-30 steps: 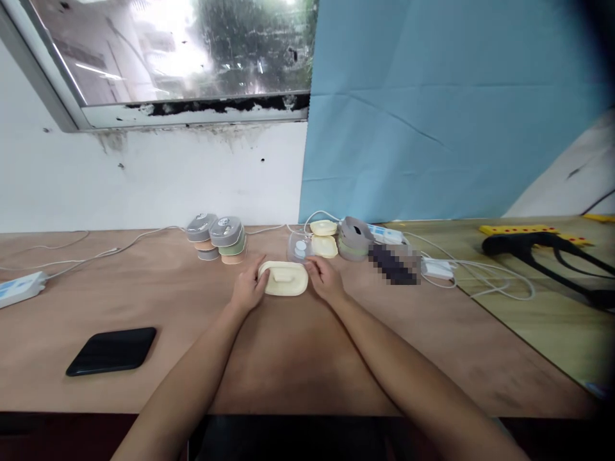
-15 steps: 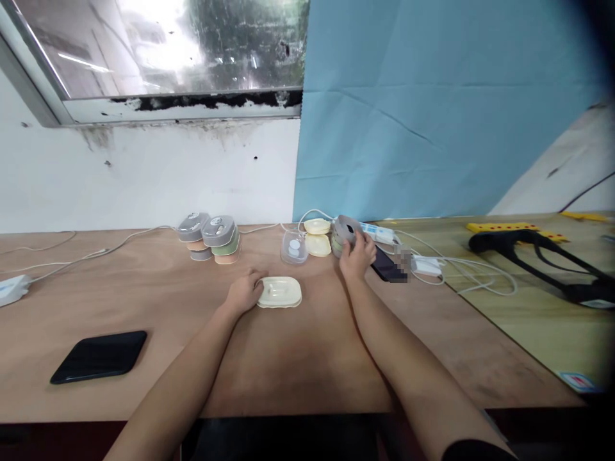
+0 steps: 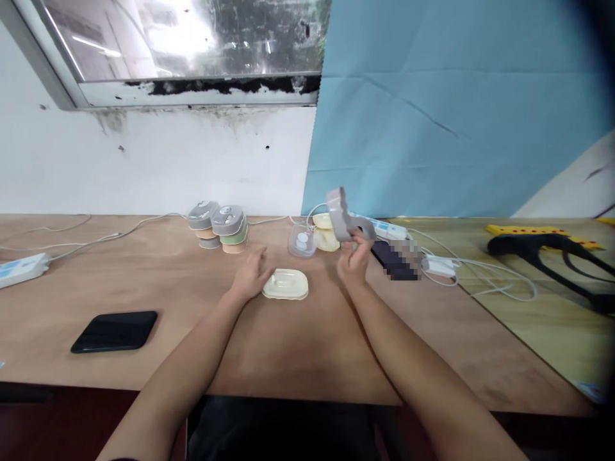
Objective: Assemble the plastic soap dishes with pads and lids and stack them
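My right hand [image 3: 353, 259] grips a grey curved plastic piece [image 3: 339, 214] by its lower edge, raised above the table and tilted up. Beside the cream shallow plastic dish [image 3: 292, 285] is my left hand [image 3: 250, 276], its fingers apart and lifted. Its thumb is at the dish's left edge; whether it touches I cannot tell. Behind the dish lie a clear plastic cover [image 3: 302, 242] with white round spots and cream plastic parts [image 3: 328, 241], partly behind the grey piece and my right hand.
Two stacks of grey-lidded containers [image 3: 229, 221] stand at the back left. A black phone [image 3: 115, 331] lies front left, a dark phone [image 3: 388, 256] to the right. White power strips [image 3: 24, 269], cables, a white adapter [image 3: 439, 266], and a black strap-like object [image 3: 538, 253] are around.
My right hand has lifted the grey piece up from the back of the table and tilted it. My left hand's fingers have risen and spread beside the dish. The view has shifted slightly.
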`<state>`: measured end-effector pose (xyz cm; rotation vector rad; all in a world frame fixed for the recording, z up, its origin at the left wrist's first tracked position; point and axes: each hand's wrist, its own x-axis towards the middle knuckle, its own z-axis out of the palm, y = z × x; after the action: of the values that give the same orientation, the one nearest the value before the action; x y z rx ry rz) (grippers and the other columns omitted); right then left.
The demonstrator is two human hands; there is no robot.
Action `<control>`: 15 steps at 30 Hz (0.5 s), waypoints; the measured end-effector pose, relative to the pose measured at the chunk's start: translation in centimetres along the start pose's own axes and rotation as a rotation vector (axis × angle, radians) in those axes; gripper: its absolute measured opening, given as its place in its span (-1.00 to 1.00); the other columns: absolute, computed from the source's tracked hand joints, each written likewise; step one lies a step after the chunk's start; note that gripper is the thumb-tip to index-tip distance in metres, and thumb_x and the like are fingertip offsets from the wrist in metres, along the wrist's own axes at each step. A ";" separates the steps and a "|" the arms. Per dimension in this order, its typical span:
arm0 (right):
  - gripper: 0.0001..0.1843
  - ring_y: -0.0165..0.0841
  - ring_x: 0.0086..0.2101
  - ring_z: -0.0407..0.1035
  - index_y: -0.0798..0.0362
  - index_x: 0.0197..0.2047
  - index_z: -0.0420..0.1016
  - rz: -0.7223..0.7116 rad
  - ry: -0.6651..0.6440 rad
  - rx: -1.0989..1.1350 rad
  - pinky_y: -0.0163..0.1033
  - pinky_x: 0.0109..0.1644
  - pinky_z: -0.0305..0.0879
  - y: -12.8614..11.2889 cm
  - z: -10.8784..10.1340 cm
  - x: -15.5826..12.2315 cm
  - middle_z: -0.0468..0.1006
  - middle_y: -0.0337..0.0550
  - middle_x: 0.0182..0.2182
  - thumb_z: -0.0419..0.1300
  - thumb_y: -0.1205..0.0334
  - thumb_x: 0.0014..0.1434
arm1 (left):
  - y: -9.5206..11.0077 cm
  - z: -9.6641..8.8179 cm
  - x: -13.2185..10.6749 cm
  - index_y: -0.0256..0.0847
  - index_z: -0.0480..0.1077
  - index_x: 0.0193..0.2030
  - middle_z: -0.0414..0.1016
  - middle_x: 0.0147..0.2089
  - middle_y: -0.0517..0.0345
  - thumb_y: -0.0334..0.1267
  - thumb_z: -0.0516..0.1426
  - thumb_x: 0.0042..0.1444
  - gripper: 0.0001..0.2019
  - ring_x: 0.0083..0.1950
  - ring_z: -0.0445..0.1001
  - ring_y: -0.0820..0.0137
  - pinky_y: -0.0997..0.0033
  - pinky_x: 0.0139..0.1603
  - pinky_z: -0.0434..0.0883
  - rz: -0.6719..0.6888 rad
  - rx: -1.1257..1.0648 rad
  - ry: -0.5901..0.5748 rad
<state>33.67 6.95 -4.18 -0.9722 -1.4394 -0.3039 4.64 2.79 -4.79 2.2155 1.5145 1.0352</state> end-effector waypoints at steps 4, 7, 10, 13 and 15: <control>-0.66 -0.17 0.07 0.31 0.07 0.03 0.23 -0.028 -0.271 0.161 0.02 0.12 0.24 -4.8 0.5 -1.5 0.44 0.11 -0.01 -0.12 0.07 0.32 | 0.1 -0.2 0.1 -0.20 -0.12 0.38 0.30 0.16 -0.13 -0.02 0.05 0.21 -0.31 -0.30 0.39 0.42 0.28 -0.15 0.41 0.028 -0.110 0.179; -0.65 -0.23 -0.15 0.42 0.06 0.03 0.27 0.024 -0.417 0.215 -0.10 -0.07 0.34 -8.0 0.5 -2.7 0.50 0.01 -0.15 -0.11 0.05 0.33 | 0.1 -0.5 0.0 -0.22 -0.29 0.42 0.25 0.20 -0.20 -0.01 0.02 0.22 -0.23 -0.26 0.41 0.40 0.27 -0.15 0.41 0.088 -0.185 0.270; -0.68 -0.31 -0.36 0.40 0.04 -0.08 0.31 0.111 -0.532 0.282 -0.22 -0.27 0.31 -10.0 0.4 -3.6 0.48 -0.14 -0.36 -0.09 0.02 0.32 | 0.1 -0.9 -0.2 -0.27 -0.23 0.41 0.31 0.18 -0.19 0.01 -0.01 0.24 -0.27 -0.13 0.45 0.30 0.28 -0.10 0.41 0.130 -0.226 0.331; -0.67 -0.35 -0.42 0.35 0.04 -0.12 0.33 0.273 -0.517 0.328 -0.26 -0.33 0.25 -10.5 0.5 -3.9 0.45 -0.21 -0.43 -0.10 -0.01 0.33 | 0.6 -1.5 -0.3 -0.23 0.18 0.26 0.43 0.10 -0.07 -0.01 0.00 0.24 -0.48 0.00 0.45 0.24 0.28 -0.01 0.38 0.092 -0.184 0.307; -0.62 -0.35 -0.43 0.33 0.05 -0.07 0.34 0.371 -0.452 0.315 -0.26 -0.33 0.24 -10.2 0.6 -3.7 0.44 -0.21 -0.43 -0.10 -0.04 0.32 | 1.1 -1.8 -0.4 -0.20 0.35 0.12 0.51 0.00 0.01 -0.03 0.03 0.22 -0.58 -0.03 0.48 0.25 0.30 -0.01 0.38 0.047 -0.152 0.250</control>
<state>25.47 -0.10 -3.84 -1.0601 -1.6086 0.4302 4.13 1.72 -3.04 2.0882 1.4298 1.4378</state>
